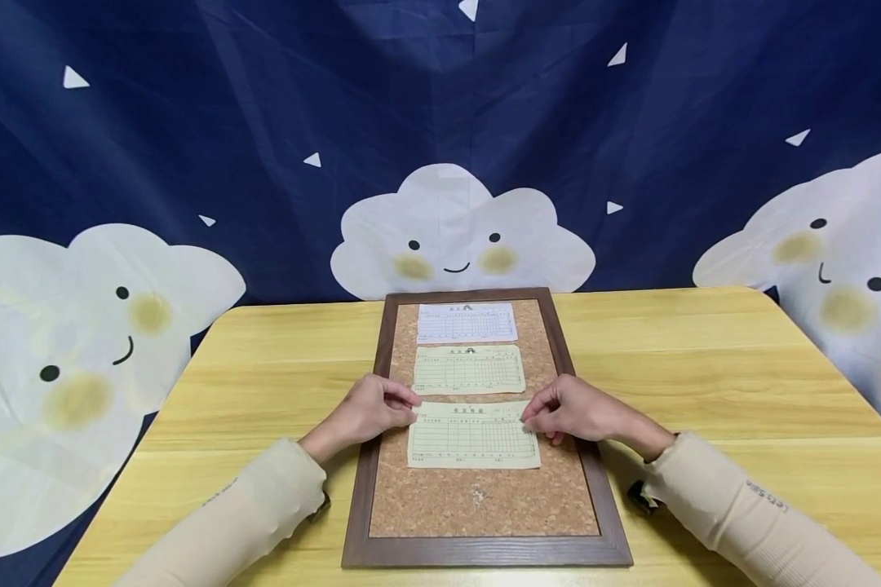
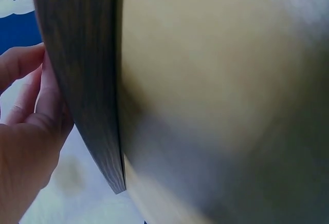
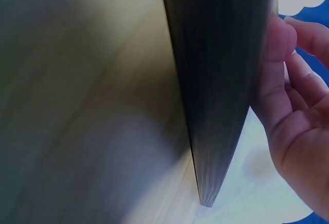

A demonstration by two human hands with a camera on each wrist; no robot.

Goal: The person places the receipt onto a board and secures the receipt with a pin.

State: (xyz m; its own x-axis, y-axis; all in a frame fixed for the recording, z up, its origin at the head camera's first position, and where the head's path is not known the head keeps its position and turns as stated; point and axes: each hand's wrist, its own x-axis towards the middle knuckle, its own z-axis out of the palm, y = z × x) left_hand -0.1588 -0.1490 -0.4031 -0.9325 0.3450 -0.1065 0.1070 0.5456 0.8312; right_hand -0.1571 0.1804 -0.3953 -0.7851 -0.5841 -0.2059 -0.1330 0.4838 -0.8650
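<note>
A pale green printed form slip [image 1: 473, 444] lies on the lower half of a cork board [image 1: 426, 505] with a dark wooden frame [image 1: 484, 554]. My left hand [image 1: 367, 410] pinches the slip's upper left corner between thumb and fingers. At its right edge, near the top, my right hand [image 1: 576, 408] pinches it too. Above it on the cork are another pale green slip [image 1: 470, 375] and a whitish slip [image 1: 466, 328], each with a small dark spot at its top middle. Both wrist views show mostly the frame's side and the fingers; the slip is hidden there.
The board lies on a light wood table [image 1: 705, 367]. A small shiny patch [image 1: 477, 493], too small to make out, is on the cork below the lowest slip. Behind the table hangs a dark blue cloth [image 1: 279, 106] with smiling clouds.
</note>
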